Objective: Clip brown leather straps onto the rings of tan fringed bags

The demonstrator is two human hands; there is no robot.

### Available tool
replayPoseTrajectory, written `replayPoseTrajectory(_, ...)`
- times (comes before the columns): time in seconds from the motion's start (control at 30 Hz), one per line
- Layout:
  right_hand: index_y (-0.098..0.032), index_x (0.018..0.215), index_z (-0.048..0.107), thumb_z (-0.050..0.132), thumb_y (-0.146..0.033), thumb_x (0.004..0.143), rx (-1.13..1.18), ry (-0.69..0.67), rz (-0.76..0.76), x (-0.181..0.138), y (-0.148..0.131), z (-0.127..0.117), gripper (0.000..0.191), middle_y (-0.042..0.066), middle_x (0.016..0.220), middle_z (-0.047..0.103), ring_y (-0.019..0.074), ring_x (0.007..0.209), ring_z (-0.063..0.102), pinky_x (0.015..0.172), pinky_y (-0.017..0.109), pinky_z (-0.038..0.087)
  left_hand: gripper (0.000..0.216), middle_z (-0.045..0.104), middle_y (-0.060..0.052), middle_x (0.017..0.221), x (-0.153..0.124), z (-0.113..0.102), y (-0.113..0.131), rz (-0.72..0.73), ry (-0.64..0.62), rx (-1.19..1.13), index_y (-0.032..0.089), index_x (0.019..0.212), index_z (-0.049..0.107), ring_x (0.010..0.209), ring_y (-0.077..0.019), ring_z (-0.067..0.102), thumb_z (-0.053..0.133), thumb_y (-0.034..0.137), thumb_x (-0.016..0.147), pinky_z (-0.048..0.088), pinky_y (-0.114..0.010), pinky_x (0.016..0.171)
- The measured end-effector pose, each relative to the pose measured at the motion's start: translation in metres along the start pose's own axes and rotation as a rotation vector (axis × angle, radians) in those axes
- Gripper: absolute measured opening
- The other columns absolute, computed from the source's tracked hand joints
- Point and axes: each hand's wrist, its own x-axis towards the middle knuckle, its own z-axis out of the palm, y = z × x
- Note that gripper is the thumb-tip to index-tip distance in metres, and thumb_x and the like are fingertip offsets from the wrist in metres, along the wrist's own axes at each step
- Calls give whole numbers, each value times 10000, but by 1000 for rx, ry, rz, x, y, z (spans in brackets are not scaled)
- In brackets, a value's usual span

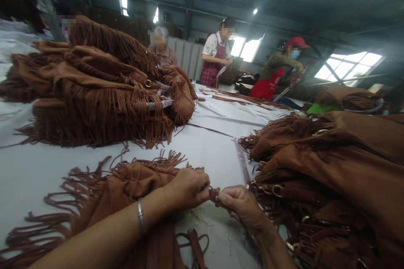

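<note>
Between my hands is a short brown leather strap with metal studs. My right hand pinches it between thumb and fingers. My left hand, with a silver bracelet on the wrist, is closed at a small metal ring at the strap's end; its fingertips are partly hidden. A brown fringed bag lies flat under my left forearm, its fringe spread to the left. Thin brown straps lie on the table below my hands.
A tall pile of brown fringed bags stands at the back left. More brown bags with metal rings are heaped at the right. Brown strips lie on the white table farther back. Several people, including a person in a red apron, are beyond it.
</note>
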Motion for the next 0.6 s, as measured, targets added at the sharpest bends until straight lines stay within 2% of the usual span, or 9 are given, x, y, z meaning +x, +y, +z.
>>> replayPoseTrajectory(0.07,-112,581,586,652,-592,674,18,10,-13,0,0,0,494,-68,463,299,44,426,203,416,216,92,130,626,-28,730,0,6,-3,-60,33,-22,157,773,613,649,-136,547,502,219,799,375,-226,592)
replayPoseTrajectory(0.23,-118,629,599,636,-625,660,-6,73,46,5,1,-3,509,-83,436,314,36,362,203,369,206,99,191,642,-12,801,2,7,-14,-138,0,-310,181,905,616,712,-126,571,460,274,849,437,-221,658)
replayPoseTrajectory(0.33,-133,649,595,616,-676,632,-41,154,53,12,7,-7,544,-90,390,323,44,323,235,341,200,118,381,618,-89,1067,2,3,-12,-180,98,-253,151,1167,533,952,-187,574,511,313,822,463,-299,840)
replayPoseTrajectory(0.4,-146,640,579,580,-733,609,-80,198,75,17,16,-9,588,-93,346,314,54,301,239,325,202,118,660,495,-142,1301,0,3,-8,-105,78,-117,144,1342,380,1207,-272,443,606,355,759,375,-418,1010)
replayPoseTrajectory(0.47,-162,636,561,526,-783,604,-102,225,100,22,27,-11,623,-91,324,310,63,286,232,316,208,120,840,349,-132,1441,-2,7,-4,27,-31,41,188,1424,255,1351,-342,239,662,370,713,245,-537,1082)
replayPoseTrajectory(0.53,-165,617,547,517,-786,613,-117,217,74,28,35,-14,622,-83,344,327,60,312,241,338,205,146,784,333,-104,1458,-2,16,-4,141,-132,179,233,1432,246,1363,-359,215,633,343,759,230,-578,1076)
replayPoseTrajectory(0.6,-156,550,525,554,-772,598,-129,186,4,35,37,-16,618,-61,395,362,55,372,281,382,201,195,557,442,-95,1389,3,26,-9,209,-120,289,231,1380,358,1308,-334,350,533,263,853,292,-539,1063)
